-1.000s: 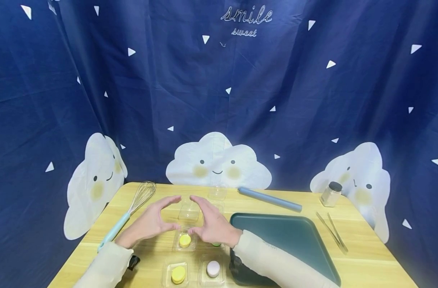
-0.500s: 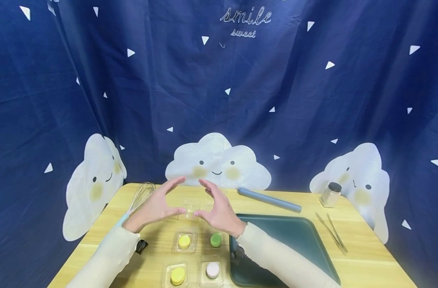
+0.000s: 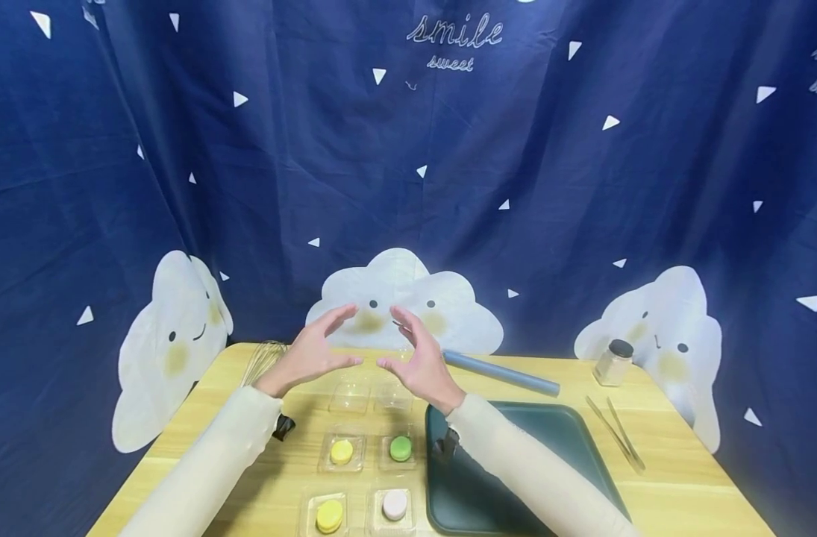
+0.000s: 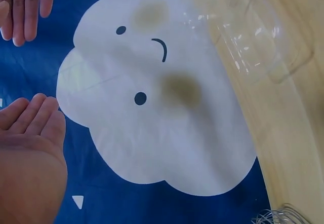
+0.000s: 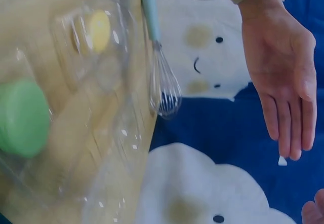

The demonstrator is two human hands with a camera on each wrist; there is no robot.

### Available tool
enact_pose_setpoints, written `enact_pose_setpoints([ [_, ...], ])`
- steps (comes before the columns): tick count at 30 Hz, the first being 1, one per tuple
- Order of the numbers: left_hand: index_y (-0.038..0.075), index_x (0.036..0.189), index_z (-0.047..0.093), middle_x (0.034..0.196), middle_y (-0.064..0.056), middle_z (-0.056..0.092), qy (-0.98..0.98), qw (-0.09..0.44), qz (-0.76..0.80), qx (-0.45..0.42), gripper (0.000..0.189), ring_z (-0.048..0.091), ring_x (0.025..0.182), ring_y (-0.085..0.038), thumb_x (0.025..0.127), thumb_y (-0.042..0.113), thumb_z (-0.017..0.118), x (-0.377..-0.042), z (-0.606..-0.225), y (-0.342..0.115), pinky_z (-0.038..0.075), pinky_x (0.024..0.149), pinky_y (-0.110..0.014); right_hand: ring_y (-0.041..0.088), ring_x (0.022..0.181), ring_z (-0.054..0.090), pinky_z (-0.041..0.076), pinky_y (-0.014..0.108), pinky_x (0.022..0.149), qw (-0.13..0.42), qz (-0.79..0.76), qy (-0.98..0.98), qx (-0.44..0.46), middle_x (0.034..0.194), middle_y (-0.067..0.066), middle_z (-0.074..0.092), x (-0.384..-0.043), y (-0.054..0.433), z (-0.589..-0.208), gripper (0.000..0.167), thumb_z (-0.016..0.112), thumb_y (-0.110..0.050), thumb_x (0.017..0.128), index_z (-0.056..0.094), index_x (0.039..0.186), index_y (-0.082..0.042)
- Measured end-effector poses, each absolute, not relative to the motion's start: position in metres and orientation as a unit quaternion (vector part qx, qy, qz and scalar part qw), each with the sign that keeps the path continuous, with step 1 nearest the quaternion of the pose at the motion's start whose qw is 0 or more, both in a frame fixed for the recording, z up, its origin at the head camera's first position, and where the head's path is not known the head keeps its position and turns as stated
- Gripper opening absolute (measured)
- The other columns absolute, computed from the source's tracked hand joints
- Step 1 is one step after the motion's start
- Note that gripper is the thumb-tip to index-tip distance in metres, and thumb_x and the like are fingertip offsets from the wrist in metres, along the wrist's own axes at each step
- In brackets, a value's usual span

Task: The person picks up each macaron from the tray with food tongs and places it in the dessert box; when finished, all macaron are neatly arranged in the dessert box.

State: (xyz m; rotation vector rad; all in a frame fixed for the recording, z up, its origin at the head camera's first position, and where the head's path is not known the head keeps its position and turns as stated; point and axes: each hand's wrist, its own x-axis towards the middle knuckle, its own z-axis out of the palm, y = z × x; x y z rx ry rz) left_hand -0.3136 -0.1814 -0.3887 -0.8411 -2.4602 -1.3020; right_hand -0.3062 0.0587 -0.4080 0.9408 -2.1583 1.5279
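My left hand (image 3: 309, 356) and right hand (image 3: 424, 367) are raised over the far part of the table, palms facing, fingers extended, thumbs apart from the fingers. Neither holds anything; a gap separates their fingertips. Below and nearer me, clear plastic boxes hold single macarons: a yellow macaron (image 3: 342, 451), a green macaron (image 3: 401, 448), a second yellow macaron (image 3: 330, 516) and a pale lilac macaron (image 3: 395, 505). Beneath the hands lie clear boxes (image 3: 350, 395) with no macaron. In the right wrist view, the green macaron (image 5: 23, 117) is close to the camera.
A dark green tray (image 3: 515, 477) lies under my right forearm. A blue-grey rolling pin (image 3: 502, 372) is behind it. Metal tongs (image 3: 616, 434) and a black-lidded jar (image 3: 612, 363) stand right. A whisk (image 5: 163, 84) lies left, partly behind my left arm. A blue curtain (image 3: 354, 149) surrounds the table.
Both hands have risen and moved away from me, slightly to the right, keeping their cupped facing pose. The green macaron and the clear boxes behind it have come into fuller view.
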Motion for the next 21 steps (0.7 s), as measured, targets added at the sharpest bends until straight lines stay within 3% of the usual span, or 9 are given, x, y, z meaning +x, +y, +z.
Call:
enact_pose_setpoints([
  [8,0.002,0.153,0.039,0.156,-0.02,0.047,-0.851,0.088,-0.454,-0.248,0.091,0.042,0.147,-0.036,0.078,0.019,0.088,-0.343,-0.39,-0.176,0.033,0.125,-0.049,0.03,0.148,0.043,0.04,0.038,0.121,0.163,0.57,-0.758,0.273,0.157,0.017,0.046,-0.335,0.07,-0.409,0.083,0.081,-0.003,0.083,0.037,0.154,-0.003],
  [16,0.002,0.155,0.036,0.157,-0.021,0.045,-0.868,0.05,-0.446,-0.211,0.093,0.044,0.144,-0.043,0.08,0.026,0.086,-0.37,-0.402,-0.171,0.036,0.122,-0.051,0.034,0.145,0.046,0.04,0.041,0.121,0.117,0.583,-0.783,0.181,0.157,0.014,0.046,-0.367,0.083,-0.424,0.082,0.08,-0.007,0.085,0.037,0.155,-0.007],
  [21,0.004,0.155,0.037,0.157,-0.018,0.046,-0.885,0.033,-0.43,-0.177,0.095,0.046,0.144,-0.04,0.08,0.034,0.085,-0.385,-0.41,-0.164,0.038,0.121,-0.05,0.033,0.148,0.042,0.038,0.044,0.123,0.097,0.579,-0.796,0.149,0.159,0.014,0.044,-0.381,0.091,-0.437,0.08,0.078,-0.008,0.087,0.035,0.155,-0.006],
])
